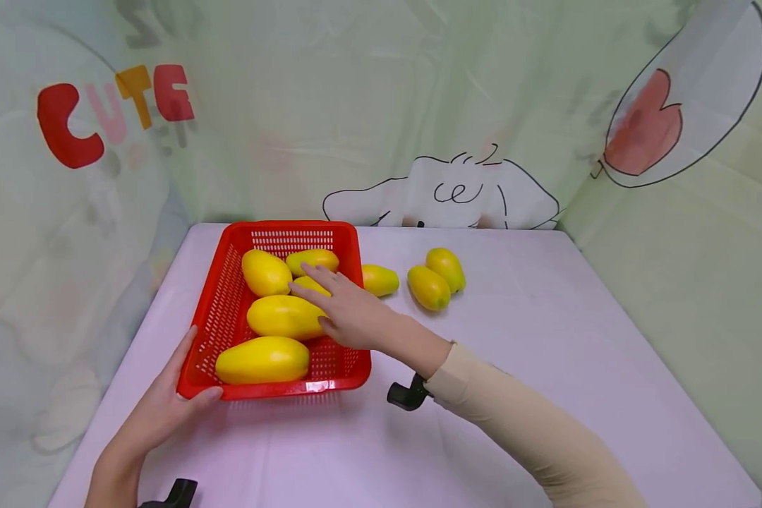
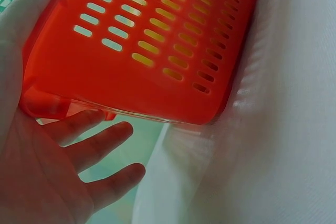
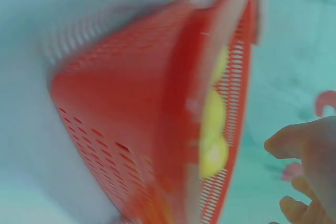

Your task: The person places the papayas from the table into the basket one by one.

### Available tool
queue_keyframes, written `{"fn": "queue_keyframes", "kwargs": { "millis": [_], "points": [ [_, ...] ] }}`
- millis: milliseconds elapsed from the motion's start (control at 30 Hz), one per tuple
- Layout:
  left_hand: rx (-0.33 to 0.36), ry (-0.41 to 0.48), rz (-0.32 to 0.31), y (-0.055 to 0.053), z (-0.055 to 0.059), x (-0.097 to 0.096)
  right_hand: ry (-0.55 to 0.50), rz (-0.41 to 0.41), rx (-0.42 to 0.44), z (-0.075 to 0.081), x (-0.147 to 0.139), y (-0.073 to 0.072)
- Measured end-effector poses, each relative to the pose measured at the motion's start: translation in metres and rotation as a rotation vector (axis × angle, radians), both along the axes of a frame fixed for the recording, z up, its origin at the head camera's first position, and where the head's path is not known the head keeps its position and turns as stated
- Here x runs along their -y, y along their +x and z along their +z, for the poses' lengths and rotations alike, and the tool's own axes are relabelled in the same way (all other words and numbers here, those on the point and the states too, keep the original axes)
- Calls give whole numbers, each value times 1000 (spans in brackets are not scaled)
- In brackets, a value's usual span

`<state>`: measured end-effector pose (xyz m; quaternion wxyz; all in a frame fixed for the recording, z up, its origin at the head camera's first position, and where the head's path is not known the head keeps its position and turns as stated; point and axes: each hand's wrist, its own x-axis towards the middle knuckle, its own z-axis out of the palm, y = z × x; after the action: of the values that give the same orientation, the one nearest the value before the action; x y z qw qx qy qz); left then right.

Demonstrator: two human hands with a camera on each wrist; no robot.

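A red plastic basket (image 1: 211, 339) with slotted walls stands on the table and holds several yellow, papaya-like fruits (image 1: 263, 360). My left hand (image 1: 159, 406) grips its near left corner, thumb on the front rim and a finger along the left side. In the left wrist view the other left-hand fingers (image 2: 110, 184) spread apart below the rim. Over the basket's right part hovers my right hand (image 1: 355, 310), fingers extended, holding nothing visible. It partly hides one fruit (image 1: 310, 285) in the middle. The right wrist view is blurred.
Right of the basket, one fruit (image 1: 381, 280) lies close to its wall, partly hidden. Two more, a near one (image 1: 428, 288) and a far one (image 1: 446, 267), lie together farther right. Printed cloth walls (image 1: 470, 85) enclose the table (image 1: 514, 339) at the back and sides.
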<state>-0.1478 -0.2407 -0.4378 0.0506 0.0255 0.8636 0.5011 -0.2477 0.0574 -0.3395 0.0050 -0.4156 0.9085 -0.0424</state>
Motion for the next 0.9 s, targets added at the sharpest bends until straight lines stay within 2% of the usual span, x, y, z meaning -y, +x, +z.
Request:
{"fn": "queue_keyframes", "kwargs": {
  "millis": [133, 233, 300, 400, 533, 667, 800, 900],
  "points": [
    [4, -6, -5, -1, -1, -1, -146, -53, -40, 10, -20, 4],
    [15, -14, 2, -1, 0, 0, -288, -133, -27, 16, -36, 2],
    [14, -23, 6, -1, 0, 0, -380, -215, -21, 18, -49, -2],
    [11, -30, 3, -1, 0, 0, -509, -331, -39, 14, -71, -13],
    [14, -29, -2, -2, -1, 1, -651, -488, -51, -4, -103, -30],
    [13, -44, -5, -1, -1, 1, -719, -641, 14, -28, -130, -44],
    [16, -41, -3, -1, 0, 0, -672, -746, 100, -49, -146, -51],
    [25, -34, 4, -1, 2, 0, -622, -777, 150, -62, -152, -54]
  ]
}}
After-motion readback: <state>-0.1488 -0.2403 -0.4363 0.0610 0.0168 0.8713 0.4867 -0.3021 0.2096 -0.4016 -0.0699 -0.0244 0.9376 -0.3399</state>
